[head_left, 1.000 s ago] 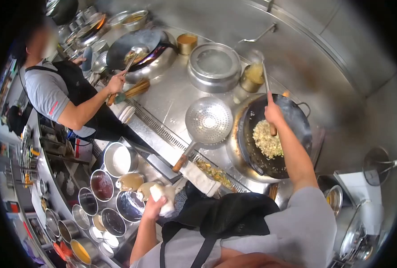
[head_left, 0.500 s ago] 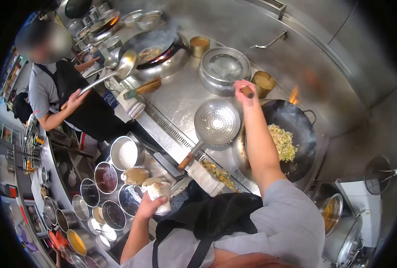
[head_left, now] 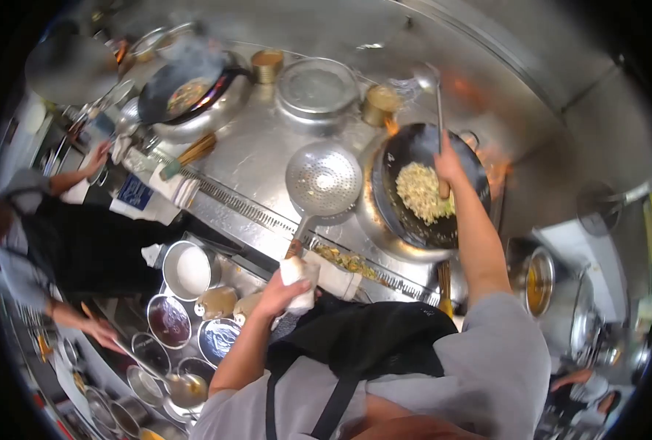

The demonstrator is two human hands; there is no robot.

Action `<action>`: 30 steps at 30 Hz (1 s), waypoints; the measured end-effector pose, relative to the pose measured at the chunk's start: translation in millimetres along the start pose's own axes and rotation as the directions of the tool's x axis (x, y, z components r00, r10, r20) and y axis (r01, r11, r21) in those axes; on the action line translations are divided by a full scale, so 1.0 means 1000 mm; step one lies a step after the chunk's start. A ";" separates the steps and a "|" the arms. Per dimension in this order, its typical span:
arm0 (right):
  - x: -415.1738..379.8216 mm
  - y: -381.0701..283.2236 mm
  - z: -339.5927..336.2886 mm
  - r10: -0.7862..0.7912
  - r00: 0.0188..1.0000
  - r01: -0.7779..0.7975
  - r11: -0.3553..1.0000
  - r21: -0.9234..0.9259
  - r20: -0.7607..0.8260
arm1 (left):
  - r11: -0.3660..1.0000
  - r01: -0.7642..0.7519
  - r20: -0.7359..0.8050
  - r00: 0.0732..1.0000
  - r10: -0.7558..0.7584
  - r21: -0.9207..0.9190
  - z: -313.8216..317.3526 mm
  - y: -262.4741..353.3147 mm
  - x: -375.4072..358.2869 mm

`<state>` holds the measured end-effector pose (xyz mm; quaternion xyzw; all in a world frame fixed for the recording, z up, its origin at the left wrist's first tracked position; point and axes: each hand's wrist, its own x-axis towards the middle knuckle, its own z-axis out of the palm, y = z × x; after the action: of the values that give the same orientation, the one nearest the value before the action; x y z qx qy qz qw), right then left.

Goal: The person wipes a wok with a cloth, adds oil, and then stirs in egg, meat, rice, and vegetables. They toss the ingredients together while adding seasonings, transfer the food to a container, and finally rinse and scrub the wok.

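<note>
My right hand (head_left: 450, 165) is closed around the long handle of a ladle (head_left: 428, 76), with the wooden handle end pointing back toward me. The ladle's bowl is beyond the far rim of a black wok (head_left: 454, 233). Pale fried rice (head_left: 418, 192) with green bits lies in this wok, and flames show around its edge. My left hand (head_left: 276, 295) grips a folded white cloth (head_left: 302, 281), close to the wooden handle of a perforated strainer (head_left: 324, 178). The strainer rests on the steel counter, left of the wok.
Steel pots of ingredients, including one of white powder (head_left: 189, 270), stand at lower left. A co-worker's hand (head_left: 106, 336) holds another ladle (head_left: 187, 389) above them. A second wok (head_left: 166, 85) smokes at upper left. A lidded-looking pot (head_left: 317, 86) and a brass-coloured tin (head_left: 379, 106) stand at the back.
My right hand has swung from the back pot to above the wok, and the ladle now shows there. My left hand has risen with the cloth toward the strainer handle. The co-worker's ladle has dropped to the pots.
</note>
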<state>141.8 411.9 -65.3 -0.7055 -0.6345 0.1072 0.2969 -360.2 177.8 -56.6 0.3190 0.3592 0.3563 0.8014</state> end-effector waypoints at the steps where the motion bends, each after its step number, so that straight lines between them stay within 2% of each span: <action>1: -0.047 0.014 -0.009 -0.069 0.991 0.057 0.994 -0.097 -0.119 | 0.997 0.020 -0.059 0.998 -0.016 0.077 0.002 -0.009 0.012; 2: -0.105 -0.007 -0.038 0.132 0.991 -0.128 0.983 0.133 -0.021 | 0.987 0.050 -0.116 0.993 -0.032 0.154 0.003 -0.021 0.024; 3: -0.163 -0.034 -0.069 0.326 0.942 -0.333 0.886 0.323 0.077 | 0.993 0.081 -0.120 0.990 -0.069 0.092 0.007 -0.035 0.039; 4: -0.203 -0.057 -0.092 0.466 0.855 -0.512 0.694 0.506 0.227 | 0.994 0.102 -0.128 0.987 -0.097 0.028 0.014 -0.049 0.058; 6: -0.239 -0.035 -0.123 0.506 0.829 -0.559 0.760 0.331 0.239 | 0.991 0.122 -0.135 0.984 -0.114 0.054 0.039 -0.074 0.103; 8: -0.250 0.000 -0.120 0.523 0.805 -0.586 0.771 0.248 0.279 | 0.957 0.290 -0.021 0.957 -0.290 -0.020 0.077 -0.095 0.147; 9: -0.253 0.025 -0.098 0.392 0.907 -0.397 0.918 0.002 0.151 | 0.931 0.365 0.029 0.931 -0.365 -0.021 0.100 -0.105 0.169; 10: -0.256 0.027 -0.092 0.337 0.928 -0.322 0.940 -0.115 0.159 | 0.900 0.435 0.078 0.898 -0.432 -0.021 0.124 -0.112 0.187; 11: -0.258 0.027 -0.086 0.281 0.945 -0.240 0.943 -0.230 0.166 | 0.895 0.445 0.015 0.895 -0.445 -0.009 0.153 -0.110 0.193; 12: -0.269 0.007 -0.084 0.342 0.900 -0.298 0.935 -0.190 0.272 | 0.889 0.458 -0.052 0.888 -0.457 -0.001 0.178 -0.106 0.197; 13: -0.283 -0.010 -0.084 0.409 0.849 -0.326 0.904 -0.277 0.335 | 0.888 0.451 -0.083 0.885 -0.458 -0.090 0.184 -0.123 0.218; 14: -0.300 -0.021 -0.091 0.479 0.787 -0.348 0.865 -0.361 0.388 | 0.888 0.453 -0.082 0.885 -0.458 -0.077 0.191 -0.120 0.223; 15: -0.320 -0.018 -0.108 0.484 0.788 -0.360 0.864 -0.353 0.381 | 0.877 0.474 -0.090 0.873 -0.479 -0.075 0.195 -0.112 0.223; 17: -0.367 -0.005 -0.141 0.387 0.782 -0.264 0.916 -0.303 0.488 | 0.867 0.485 -0.118 0.860 -0.496 -0.112 0.184 -0.117 0.242; 18: -0.378 -0.004 -0.159 0.386 0.784 -0.280 0.919 -0.277 0.486 | 0.880 0.475 -0.144 0.870 -0.472 -0.012 0.173 -0.120 0.260; 20: -0.374 0.003 -0.199 0.562 0.663 -0.310 0.807 -0.502 0.494 | 0.859 0.482 -0.193 0.872 -0.450 0.174 0.182 -0.121 0.267; 22: -0.360 0.008 -0.209 0.523 0.755 -0.241 0.782 -0.574 0.396 | 0.852 0.487 -0.174 0.872 -0.458 0.194 0.189 -0.135 0.254; 23: -0.352 0.021 -0.201 0.492 0.799 -0.219 0.772 -0.596 0.345 | 0.855 0.484 -0.131 0.875 -0.466 0.186 0.196 -0.142 0.248; 24: -0.351 0.023 -0.202 0.497 0.798 -0.234 0.777 -0.584 0.341 | 0.882 0.461 -0.157 0.882 -0.444 0.100 0.206 -0.145 0.223; 25: -0.350 0.023 -0.205 0.435 0.838 -0.197 0.805 -0.560 0.330 | 0.903 0.430 -0.184 0.888 -0.422 0.005 0.209 -0.151 0.184; 26: -0.349 0.025 -0.211 0.367 0.874 -0.153 0.828 -0.539 0.317 | 0.909 0.415 -0.010 0.909 -0.416 -0.043 0.177 -0.177 0.170; 27: -0.361 0.019 -0.227 0.327 0.877 -0.135 0.870 -0.474 0.351 | 0.911 0.411 -0.226 0.884 -0.409 -0.040 0.200 -0.170 0.116; 28: -0.382 0.007 -0.248 0.286 0.879 -0.118 0.905 -0.408 0.380 | 0.900 0.416 -0.080 0.900 -0.427 -0.130 0.191 -0.180 0.088; 30: -0.413 -0.007 -0.290 0.328 0.761 -0.219 0.942 -0.255 0.560 | 0.916 0.392 -0.105 0.911 -0.400 -0.082 0.240 -0.142 0.051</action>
<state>218.0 -66.0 78.0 -0.7444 -0.5919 0.3092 0.0009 -93.8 80.0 -53.9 0.1937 0.4532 0.2155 0.8430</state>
